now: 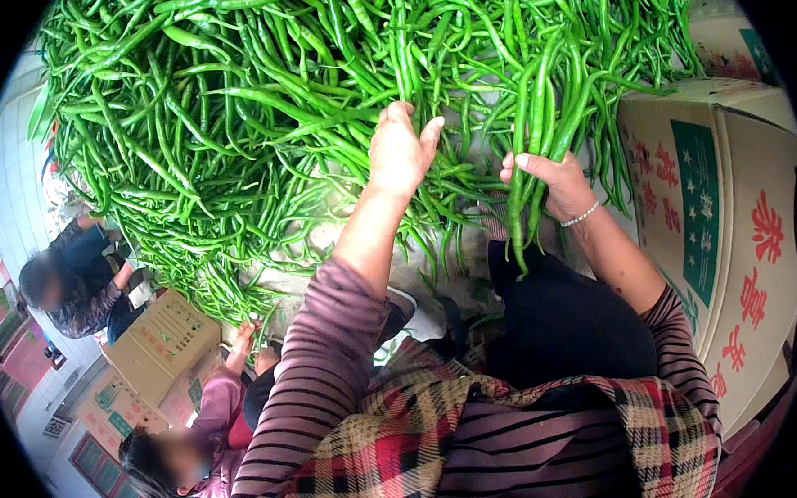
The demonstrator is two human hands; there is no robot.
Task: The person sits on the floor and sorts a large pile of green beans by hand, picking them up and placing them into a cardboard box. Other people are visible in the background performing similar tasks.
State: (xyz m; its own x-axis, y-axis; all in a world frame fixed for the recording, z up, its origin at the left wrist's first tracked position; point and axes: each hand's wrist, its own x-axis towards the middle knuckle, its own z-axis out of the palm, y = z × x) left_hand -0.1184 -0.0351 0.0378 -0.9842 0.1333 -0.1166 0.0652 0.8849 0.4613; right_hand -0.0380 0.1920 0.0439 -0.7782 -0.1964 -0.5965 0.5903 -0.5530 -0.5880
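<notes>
A large heap of long green chili peppers [182, 118] fills the upper part of the view, lying on a tan cloth [285, 278]. My right hand [554, 180], with a beaded bracelet at the wrist, is closed around a bunch of long green peppers [540, 120], its thumb across them. To the left of it, my left hand [403, 144] reaches onto the heap with its thumb apart. Its fingertips touch peppers there, but whether they grip any is hidden.
Close on the right stands a large cardboard box [735, 231] with red and green print. More cardboard boxes [163, 342] are at the lower left. Two other people sit on the left, one [224, 407] in pink handling peppers, another [79, 286] farther back beside the heap.
</notes>
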